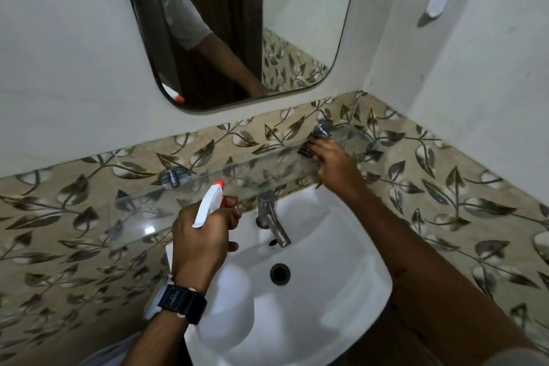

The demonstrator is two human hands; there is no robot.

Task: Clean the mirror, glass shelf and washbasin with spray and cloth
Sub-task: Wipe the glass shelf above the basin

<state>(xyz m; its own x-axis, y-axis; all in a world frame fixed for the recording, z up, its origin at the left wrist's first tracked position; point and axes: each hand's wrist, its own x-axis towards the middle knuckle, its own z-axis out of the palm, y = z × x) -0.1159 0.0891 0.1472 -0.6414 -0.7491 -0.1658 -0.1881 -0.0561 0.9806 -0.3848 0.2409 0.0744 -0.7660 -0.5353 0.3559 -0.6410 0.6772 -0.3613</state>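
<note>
Holding the spray bottle (208, 211) in the left hand (202, 241) above the washbasin (341, 276), nozzle toward the glass shelf (184, 187), we keep one finger at the trigger. The right hand (332, 163) presses on the right end of the shelf, near its bracket (322, 129); whether it grasps a cloth we cannot tell. For a good result, we judge it best to mist lightly, wipe end to end and avoid loading the glass. The mirror (297, 9) hangs above.

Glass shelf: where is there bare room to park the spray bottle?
The glass shelf is bare from its left bracket leftward. Its right end is taken by the right hand. The washbasin bowl beside the tap is also free.
</note>
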